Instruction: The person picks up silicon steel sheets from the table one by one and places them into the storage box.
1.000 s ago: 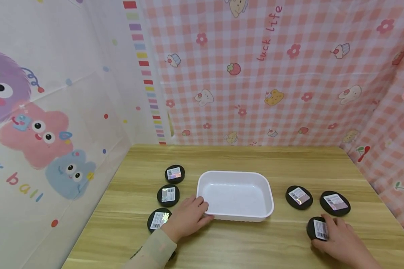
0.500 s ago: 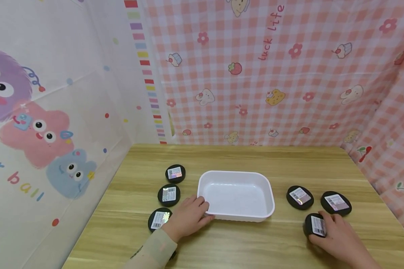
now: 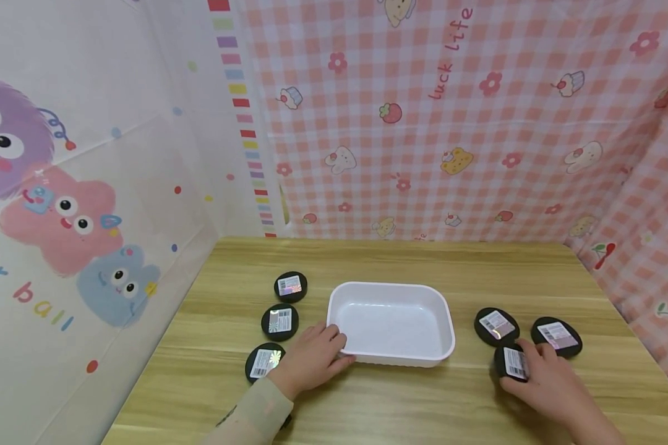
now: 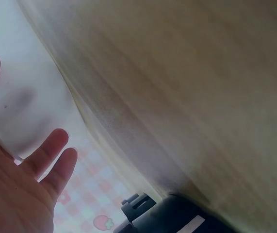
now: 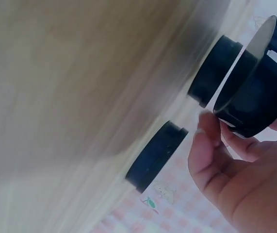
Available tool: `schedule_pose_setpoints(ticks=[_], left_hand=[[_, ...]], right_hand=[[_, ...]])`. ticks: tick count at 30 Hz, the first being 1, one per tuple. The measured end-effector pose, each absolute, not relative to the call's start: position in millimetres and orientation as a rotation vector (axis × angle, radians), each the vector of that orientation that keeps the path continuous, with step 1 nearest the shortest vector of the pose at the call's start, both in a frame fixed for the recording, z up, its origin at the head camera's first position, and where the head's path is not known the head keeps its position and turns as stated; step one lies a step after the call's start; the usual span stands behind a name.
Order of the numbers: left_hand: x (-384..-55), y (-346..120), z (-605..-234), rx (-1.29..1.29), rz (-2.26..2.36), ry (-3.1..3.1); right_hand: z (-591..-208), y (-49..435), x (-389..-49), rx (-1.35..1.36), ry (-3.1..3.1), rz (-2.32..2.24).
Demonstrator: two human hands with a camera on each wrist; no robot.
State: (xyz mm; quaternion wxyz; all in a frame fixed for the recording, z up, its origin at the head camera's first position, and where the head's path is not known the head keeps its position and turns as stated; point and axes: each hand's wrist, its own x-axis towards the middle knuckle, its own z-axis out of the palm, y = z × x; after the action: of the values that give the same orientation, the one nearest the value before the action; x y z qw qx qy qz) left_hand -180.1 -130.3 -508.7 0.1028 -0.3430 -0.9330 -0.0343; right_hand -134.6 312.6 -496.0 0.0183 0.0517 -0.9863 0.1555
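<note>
My left hand (image 3: pixel 310 360) grips the near left corner of a white rectangular plastic tray (image 3: pixel 395 334), fingers over the rim and thumb at the front wall. Nothing lies in the tray. To its right, my right hand (image 3: pixel 553 386) holds a round black container (image 3: pixel 514 363) with a white label between thumb and fingers. In the right wrist view this container (image 5: pixel 262 85) is tilted and shows a glossy side, raised off the wood. Two similar black containers, one behind (image 3: pixel 496 326) and one to the right (image 3: pixel 556 337), lie flat close to that hand.
Left of the tray, three more labelled black containers stand in a slanting row: far (image 3: pixel 291 287), middle (image 3: pixel 280 322) and near (image 3: pixel 264 363), the last partly behind my left wrist. Patterned cloth walls (image 3: pixel 423 136) border the wood-grain table (image 3: pixel 401 408) at back and sides.
My right hand has lifted its black container and moved it left and slightly away from me, toward the tray. The left hand and the tray stay where they were.
</note>
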Motion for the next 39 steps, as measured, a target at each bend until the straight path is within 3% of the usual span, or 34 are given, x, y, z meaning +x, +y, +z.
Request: schedule_pose_setpoints(ticks=[39], left_hand=[[-181.5, -129.4, -510.3, -0.999, -0.103, -2.807]], right_hand=[[-460.8, 262.1, -166.0, 0.162, -3.117, 0.538]])
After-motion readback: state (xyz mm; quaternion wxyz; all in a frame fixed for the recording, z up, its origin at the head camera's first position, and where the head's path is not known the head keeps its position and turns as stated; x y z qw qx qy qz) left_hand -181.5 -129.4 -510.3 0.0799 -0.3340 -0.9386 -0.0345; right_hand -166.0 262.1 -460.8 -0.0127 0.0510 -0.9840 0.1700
